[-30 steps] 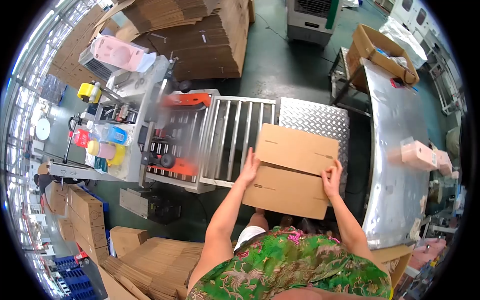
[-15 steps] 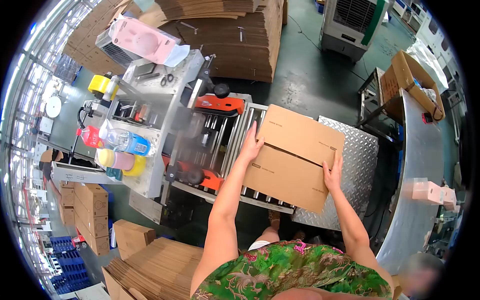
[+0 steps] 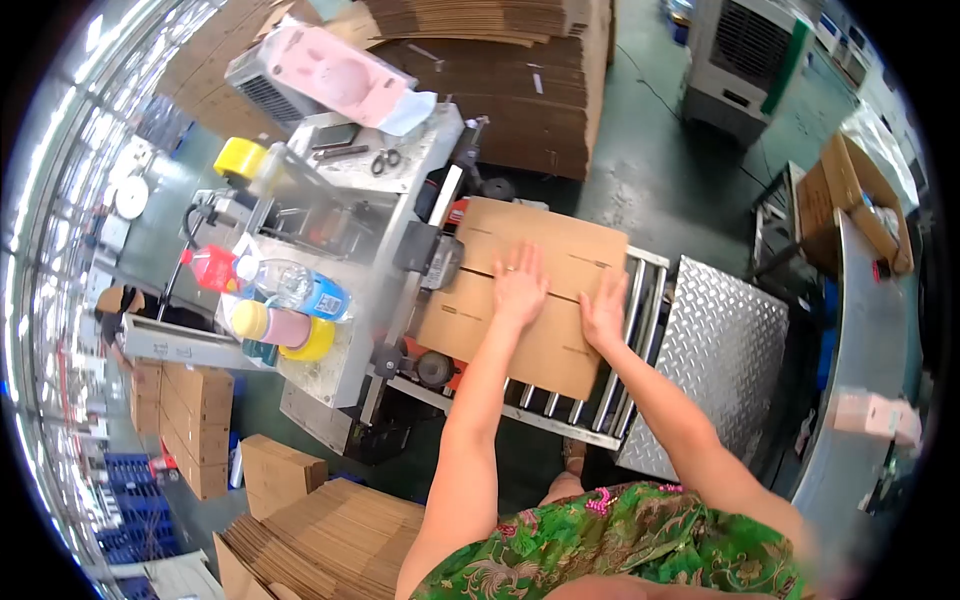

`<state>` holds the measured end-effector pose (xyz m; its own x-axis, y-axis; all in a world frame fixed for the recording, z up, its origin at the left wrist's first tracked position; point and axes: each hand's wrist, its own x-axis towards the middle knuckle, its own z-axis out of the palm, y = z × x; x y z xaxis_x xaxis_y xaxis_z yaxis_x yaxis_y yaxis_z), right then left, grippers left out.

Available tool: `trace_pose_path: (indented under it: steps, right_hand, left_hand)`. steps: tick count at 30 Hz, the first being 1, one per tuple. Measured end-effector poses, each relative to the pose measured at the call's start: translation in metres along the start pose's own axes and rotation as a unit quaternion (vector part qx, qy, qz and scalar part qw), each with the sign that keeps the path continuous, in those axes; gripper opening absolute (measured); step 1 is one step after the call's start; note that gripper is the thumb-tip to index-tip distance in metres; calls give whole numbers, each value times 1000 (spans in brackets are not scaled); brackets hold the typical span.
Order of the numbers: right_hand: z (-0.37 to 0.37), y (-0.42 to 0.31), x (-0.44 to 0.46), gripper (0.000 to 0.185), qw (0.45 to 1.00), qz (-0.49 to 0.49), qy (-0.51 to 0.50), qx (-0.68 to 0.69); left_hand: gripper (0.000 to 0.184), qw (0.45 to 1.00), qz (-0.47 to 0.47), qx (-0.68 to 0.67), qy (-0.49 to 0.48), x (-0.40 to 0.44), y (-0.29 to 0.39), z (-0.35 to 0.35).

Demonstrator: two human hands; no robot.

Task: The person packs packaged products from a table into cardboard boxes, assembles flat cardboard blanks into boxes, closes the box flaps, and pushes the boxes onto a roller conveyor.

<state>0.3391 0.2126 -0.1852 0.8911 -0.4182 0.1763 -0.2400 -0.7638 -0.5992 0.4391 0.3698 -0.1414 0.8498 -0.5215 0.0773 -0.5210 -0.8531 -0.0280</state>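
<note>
A cardboard carton (image 3: 545,350) lies on the roller conveyor (image 3: 618,385), its top flaps meeting at a dark narrow seam. Its left side is up against the black wheels of the carton sealing machine (image 3: 395,235). My left hand (image 3: 522,285) rests flat on the carton's top by the seam, fingers stretched out. Near the right edge of the top, my right hand (image 3: 604,312) lies with its fingers extended against the cardboard. Neither hand is wrapped around anything.
On the machine stand a water bottle (image 3: 300,288), a pink bottle with a yellow lid (image 3: 265,325), scissors (image 3: 385,161) and a pink package (image 3: 340,75). A diamond-plate metal platform (image 3: 715,365) adjoins the conveyor's right end. Flattened cartons (image 3: 340,530) are stacked at lower left.
The carton has moved left along the rollers, from the conveyor's right end to the sealing machine. My left hand has shifted from its left edge onto the top; my right hand moved along with it.
</note>
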Motion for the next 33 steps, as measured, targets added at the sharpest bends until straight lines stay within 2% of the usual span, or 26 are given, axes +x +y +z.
trace_pose_path:
  steps: [1,3,4,5,6,8,9,10,11,12,13,14,16,18,19,20,21,22,23,24,25,27,28,30,31,33]
  right_hand:
    - [10,-2,3,76,999,-24,14,-15]
    - [5,5,21,69,960,-11,-249,125]
    - [18,24,19,66,967,-41,-155,196]
    - [-11,30,17,66,962,-35,-120,242]
    - [-44,39,23,65,977,-79,-142,141]
    - [-126,88,21,63,987,-109,-97,-64]
    - [-149,134,30,61,973,-116,-83,-184]
    - [-186,182,32,56,982,-44,-70,-172]
    - [-245,222,24,51,964,-76,-51,-248]
    - [-320,221,24,52,920,25,-159,-357]
    - [-377,247,25,62,910,103,-193,-353]
    - [-409,299,-12,69,889,41,-70,-451]
    - [-494,321,-49,74,889,157,-80,-423]
    - [-552,368,-86,78,826,246,-183,-472]
    - [-575,381,-101,81,830,293,-196,-433]
    - [-583,441,-124,86,829,245,-170,-473]
    - [-592,481,-135,68,852,183,-158,-464]
    - [-600,502,-119,59,914,284,-138,-257]
    - [-600,512,-129,58,880,72,-165,-439]
    - [-596,608,-127,64,911,-158,-140,-354]
    - [-596,602,-137,69,911,-119,-141,-370]
    - [-606,588,-157,76,897,-79,-142,-411]
    - [-610,600,-145,79,877,-48,-191,-438]
    - [-628,637,-189,79,861,-125,-184,-457]
    - [-632,618,-199,75,829,-48,-242,-501]
    - [-629,532,-219,74,770,1,-342,-538]
  left_hand:
    - [68,999,-1,28,-22,-3,-5,-1]
    - [56,990,-33,-109,80,-16,-3,-22]
    - [49,964,-22,-233,126,-32,-5,-7]
    - [42,921,0,-350,169,-47,-7,8]
    - [38,900,12,-318,297,-67,1,-20]
    - [45,930,70,-218,287,-106,6,-67]
    - [50,966,-13,-118,231,-138,4,-61]
    - [54,966,-29,-118,228,-158,-5,-47]
    - [55,972,-46,-88,215,-177,-6,-48]
    - [56,975,-68,-59,202,-195,-3,-55]
    - [56,975,-98,-53,190,-210,0,-56]
    - [57,973,-131,-51,181,-224,8,-57]
    - [48,965,-107,25,240,-231,51,-98]
    - [57,971,-119,-26,205,-246,58,-77]
    - [56,972,-115,-38,200,-251,57,-68]
    - [57,972,-130,-41,192,-269,57,-64]
    - [58,964,-170,-64,197,-277,72,-70]
    - [55,960,-195,-83,181,-283,94,-100]
    - [52,954,-207,-85,197,-293,99,-109]
    - [49,950,-255,-50,172,-304,118,-141]
    - [45,945,-298,32,134,-318,119,-152]
    - [46,935,-320,67,140,-368,94,-146]
    - [47,925,-316,84,196,-402,85,-143]
    - [48,884,-392,155,203,-468,74,-149]
    - [49,865,-418,177,215,-503,59,-156]
    - [49,821,-466,231,234,-576,33,-179]
